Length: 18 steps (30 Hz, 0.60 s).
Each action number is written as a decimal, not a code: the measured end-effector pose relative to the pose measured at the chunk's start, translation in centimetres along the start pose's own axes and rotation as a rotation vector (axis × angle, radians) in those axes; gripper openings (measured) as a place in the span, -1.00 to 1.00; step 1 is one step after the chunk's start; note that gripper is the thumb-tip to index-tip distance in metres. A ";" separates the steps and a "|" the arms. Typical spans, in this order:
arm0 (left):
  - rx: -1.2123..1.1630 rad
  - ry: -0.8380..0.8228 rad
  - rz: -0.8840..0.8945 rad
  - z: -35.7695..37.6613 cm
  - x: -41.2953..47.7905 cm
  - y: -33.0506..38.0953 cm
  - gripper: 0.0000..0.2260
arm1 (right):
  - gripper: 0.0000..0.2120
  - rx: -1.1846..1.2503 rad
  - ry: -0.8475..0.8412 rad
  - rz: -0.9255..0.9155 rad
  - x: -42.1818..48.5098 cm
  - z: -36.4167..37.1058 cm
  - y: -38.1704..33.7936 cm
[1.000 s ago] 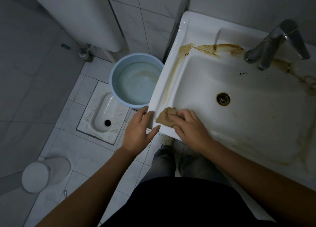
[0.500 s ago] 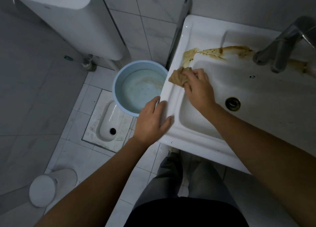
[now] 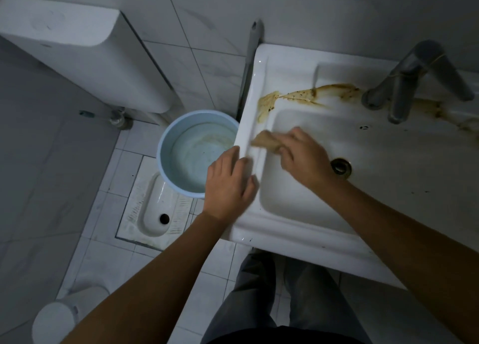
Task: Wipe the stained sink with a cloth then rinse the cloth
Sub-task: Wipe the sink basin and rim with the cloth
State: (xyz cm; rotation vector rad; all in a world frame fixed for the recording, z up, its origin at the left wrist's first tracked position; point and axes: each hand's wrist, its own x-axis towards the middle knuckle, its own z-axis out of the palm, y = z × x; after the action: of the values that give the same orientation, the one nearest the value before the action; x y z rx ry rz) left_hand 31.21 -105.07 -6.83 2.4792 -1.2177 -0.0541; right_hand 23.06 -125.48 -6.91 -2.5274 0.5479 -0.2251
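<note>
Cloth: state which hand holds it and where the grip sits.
The right hand grips the cloth by one bunched end; the other end sticks out free over the rim of the sink. The left hand holds nothing and rests on that rim.

The room is dim and grey. Large pale wall tiles (image 3: 207,20) with faint marbling run round the corner, and a white boxy cistern (image 3: 77,48) hangs on the left wall, with a small valve (image 3: 116,118) at its foot. The floor (image 3: 124,253) is laid in smaller white tiles with dark joints. A white squat pan (image 3: 153,214) is set into it, and a pale blue bucket (image 3: 197,152) stands at its far end, overlapping its rim. A grey handle (image 3: 250,58) leans upright in the corner. A white lidded bin (image 3: 57,320) sits at the lower left.
</note>
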 end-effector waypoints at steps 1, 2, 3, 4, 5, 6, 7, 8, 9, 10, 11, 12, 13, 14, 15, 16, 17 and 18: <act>0.003 -0.008 0.017 0.1 0.6 0.0 -0.67 | -0.55 -0.002 0.057 0.038 1.5 -0.6 0.5; 0.003 -0.023 0.035 0.4 1.1 0.0 -0.65 | -0.55 -0.001 0.108 0.083 3.1 -1.1 1.0; 0.004 -0.042 0.056 0.6 1.5 0.0 -0.64 | -0.53 0.005 0.148 0.131 4.4 -1.4 1.4; 0.008 -0.058 0.077 0.9 1.6 0.1 -0.64 | -0.52 0.012 0.175 0.172 5.6 -1.5 1.8; 0.011 -0.069 0.095 1.2 1.6 0.1 -0.64 | -0.51 0.022 0.184 0.198 6.5 -1.2 1.9; 0.011 -0.072 0.106 1.4 1.5 0.0 -0.65 | -0.51 0.034 0.175 0.202 7.1 -0.7 1.6; 0.004 -0.067 0.108 1.5 1.4 -0.1 -0.66 | -0.51 0.038 0.150 0.181 7.3 0.2 1.0; -0.007 -0.062 0.105 1.6 1.4 -0.1 -0.67 | -0.51 0.029 0.124 0.144 7.2 1.2 0.1; -0.018 -0.062 0.097 1.6 1.5 -0.1 -0.68 | -0.51 0.020 0.109 0.115 6.8 2.2 -0.8; -0.025 -0.068 0.088 1.7 1.6 -0.1 -0.69 | -0.51 0.025 0.103 0.114 6.1 3.0 -1.5; -0.029 -0.075 0.082 1.7 1.6 -0.2 -0.69 | -0.52 0.043 0.100 0.130 5.4 3.5 -2.1; -0.034 -0.080 0.078 1.7 1.7 -0.2 -0.69 | -0.53 0.061 0.093 0.128 4.6 3.6 -2.2; -0.036 -0.082 0.075 1.7 1.7 -0.2 -0.70 | -0.54 0.067 0.072 0.094 3.8 3.5 -2.1; -0.035 -0.085 0.071 1.7 1.7 -0.2 -0.70 | -0.55 0.058 0.039 0.039 2.9 3.2 -1.6; -0.035 -0.087 0.067 1.7 1.6 -0.2 -0.70 | -0.56 0.044 -0.003 -0.021 2.2 2.8 -0.8; -0.035 -0.084 0.063 1.7 1.7 -0.1 -0.70 | -0.58 0.033 -0.031 -0.069 1.6 2.2 0.1; -0.035 -0.082 0.062 1.8 1.7 -0.1 -0.70 | -0.59 0.026 -0.044 -0.088 1.2 1.5 0.8; -0.034 -0.082 0.064 1.8 1.7 -0.1 -0.70 | -0.59 0.024 -0.037 -0.079 1.1 0.9 1.5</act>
State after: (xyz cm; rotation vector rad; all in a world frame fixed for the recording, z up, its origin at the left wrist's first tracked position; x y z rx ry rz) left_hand 32.02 -106.86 -8.32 2.4285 -1.3180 -0.1593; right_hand 23.83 -126.67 -8.41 -2.5275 0.4294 -0.2118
